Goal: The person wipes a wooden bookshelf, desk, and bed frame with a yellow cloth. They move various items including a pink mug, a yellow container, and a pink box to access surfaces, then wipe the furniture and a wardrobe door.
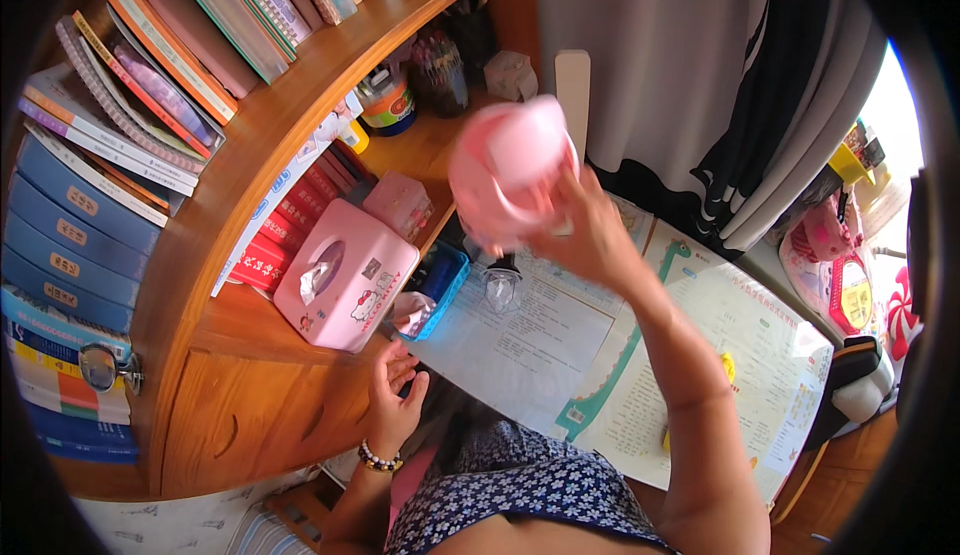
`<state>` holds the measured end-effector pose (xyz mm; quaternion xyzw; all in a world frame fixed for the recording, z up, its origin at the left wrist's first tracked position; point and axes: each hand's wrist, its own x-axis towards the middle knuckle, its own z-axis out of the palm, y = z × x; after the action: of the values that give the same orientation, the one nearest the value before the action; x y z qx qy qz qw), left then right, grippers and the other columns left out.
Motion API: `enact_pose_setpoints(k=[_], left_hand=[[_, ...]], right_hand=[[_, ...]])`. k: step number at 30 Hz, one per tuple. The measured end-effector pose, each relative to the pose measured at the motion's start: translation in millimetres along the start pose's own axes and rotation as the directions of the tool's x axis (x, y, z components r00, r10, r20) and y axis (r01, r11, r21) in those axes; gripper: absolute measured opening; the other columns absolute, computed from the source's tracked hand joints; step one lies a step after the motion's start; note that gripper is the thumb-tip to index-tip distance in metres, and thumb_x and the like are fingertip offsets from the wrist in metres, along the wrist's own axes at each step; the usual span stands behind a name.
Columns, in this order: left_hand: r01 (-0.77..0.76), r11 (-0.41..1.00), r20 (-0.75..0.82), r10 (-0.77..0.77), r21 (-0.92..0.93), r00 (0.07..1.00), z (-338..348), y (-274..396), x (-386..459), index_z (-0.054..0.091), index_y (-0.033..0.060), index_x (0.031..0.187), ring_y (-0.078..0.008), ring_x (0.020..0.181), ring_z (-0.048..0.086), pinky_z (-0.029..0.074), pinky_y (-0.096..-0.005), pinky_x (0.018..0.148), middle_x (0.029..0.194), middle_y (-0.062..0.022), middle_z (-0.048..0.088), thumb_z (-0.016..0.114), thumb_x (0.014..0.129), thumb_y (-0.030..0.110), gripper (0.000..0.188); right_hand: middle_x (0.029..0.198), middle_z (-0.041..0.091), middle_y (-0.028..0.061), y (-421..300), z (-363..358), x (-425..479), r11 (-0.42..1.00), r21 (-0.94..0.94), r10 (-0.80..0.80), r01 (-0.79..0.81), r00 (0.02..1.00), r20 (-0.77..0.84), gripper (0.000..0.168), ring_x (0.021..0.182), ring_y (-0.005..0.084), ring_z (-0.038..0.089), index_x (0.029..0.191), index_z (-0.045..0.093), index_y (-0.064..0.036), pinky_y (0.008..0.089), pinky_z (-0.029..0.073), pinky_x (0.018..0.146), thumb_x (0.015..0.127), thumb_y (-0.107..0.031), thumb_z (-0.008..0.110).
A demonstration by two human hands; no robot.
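Note:
My right hand is raised over the far end of the desk and grips a pink rounded plastic object. Motion blur hides what exactly it is. Just below it, a clear faceted object stands on the covered desktop. My left hand holds nothing, its fingers apart and slightly curled, near the desk's edge. Close by are a pink Hello Kitty tissue box and a blue plastic basket with a tissue pack and dark items inside.
A curved wooden bookcase crowds the left, with upright books and blue boxed volumes. Pens in a holder, a jar and a pink box occupy its shelf. Grey curtains hang behind; a pink bag lies at right.

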<state>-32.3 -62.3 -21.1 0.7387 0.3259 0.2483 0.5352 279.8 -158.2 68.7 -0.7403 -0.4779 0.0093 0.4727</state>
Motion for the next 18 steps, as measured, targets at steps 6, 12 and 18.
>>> enact_pose_setpoints(k=[6, 12, 18], left_hand=[[-0.004, 1.0, 0.008, 0.004, -0.015, 1.0, -7.4, -0.5, -0.9, 0.032, 0.0065, 0.132, -0.0187, 0.102, 0.054, 0.045, -0.0305, 0.087, 0.119, -0.0109, 0.046, 0.06, 0.084, 0.004, 0.055], [0.069, 0.997, -0.044, -0.071, -0.031, 0.997, -18.6, -9.3, -0.4, 0.032, 0.0068, 0.133, -0.0196, 0.104, 0.052, 0.045, -0.0314, 0.087, 0.121, -0.0121, 0.044, 0.06, 0.084, 0.005, 0.056], [0.095, 0.995, -0.081, -0.098, -0.035, 0.992, -17.4, -10.3, 4.9, 0.034, 0.0033, 0.129, -0.0197, 0.1, 0.055, 0.046, -0.0306, 0.085, 0.118, -0.0126, 0.046, 0.061, 0.082, 0.004, 0.054]], right_hand=[[0.11, 0.051, 0.0224, 22.6, 63.1, 133.0, 0.98, -0.17, -0.074, 0.104, 0.981, 0.177, 0.067, 0.098, 0.0395, 0.055, 0.118, 0.047, -0.006, 0.0427, 0.047, 0.084, 0.063, -0.032, 0.076], [0.115, 0.047, 0.0281, 14.0, 114.9, 173.7, 0.994, -0.109, 0.01, 0.026, 0.948, 0.319, 0.075, 0.109, 0.0412, 0.049, 0.124, 0.043, -0.007, 0.0415, 0.043, 0.091, 0.063, -0.034, 0.077], [0.117, 0.051, 0.026, 27.5, 104.7, 128.4, 0.986, 0.156, -0.054, 0.055, 0.998, -0.009, 0.082, 0.099, 0.0396, 0.054, 0.133, 0.033, -0.006, 0.0418, 0.046, 0.085, 0.068, -0.034, 0.075]])
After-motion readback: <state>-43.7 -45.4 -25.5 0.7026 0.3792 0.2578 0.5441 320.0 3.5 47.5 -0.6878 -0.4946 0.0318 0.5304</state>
